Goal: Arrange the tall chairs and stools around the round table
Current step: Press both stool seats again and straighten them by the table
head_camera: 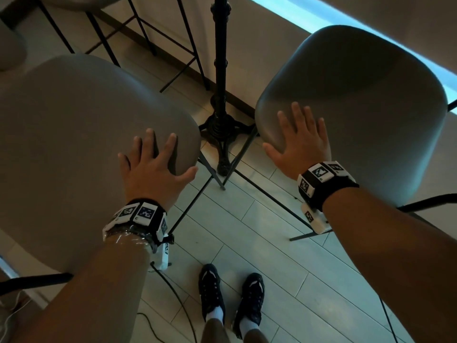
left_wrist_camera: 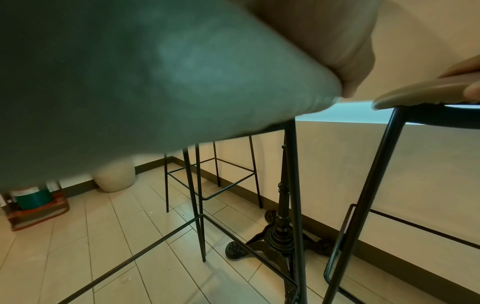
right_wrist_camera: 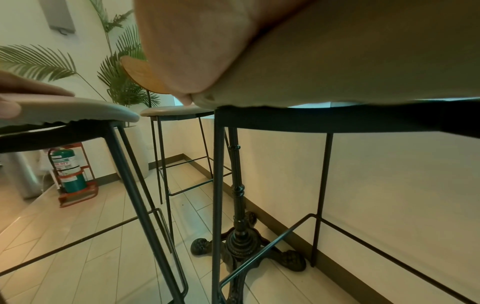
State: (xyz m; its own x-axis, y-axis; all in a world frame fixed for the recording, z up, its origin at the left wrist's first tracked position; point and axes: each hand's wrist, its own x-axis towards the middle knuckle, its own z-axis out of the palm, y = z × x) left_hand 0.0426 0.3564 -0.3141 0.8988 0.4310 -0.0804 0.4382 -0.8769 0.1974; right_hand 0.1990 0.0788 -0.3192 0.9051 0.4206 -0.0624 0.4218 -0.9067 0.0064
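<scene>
Stools flank the black pedestal of the round table, one to each side, and the tabletop itself stays out of view. The left hand lies flat with spread fingers on the near right corner of the left stool's padded seat, gripping nothing. The right hand rests the same way on the near left edge of the right stool's seat, fingers straight, thumb out over the rim. A third stool stands farther back by the wall, beyond the pedestal.

The step in hand looks like nudging both seats into place beside the pedestal. To do it well, press down lightly and push low and level so the thin metal legs slide on the tiled floor instead of tipping. Keep the footrest bars away from the cast feet of the pedestal; from the wrist views the right stool's front leg appears to stand very near one foot, though the wide lens makes that hard to judge. Move both evenly so the gaps match.
</scene>
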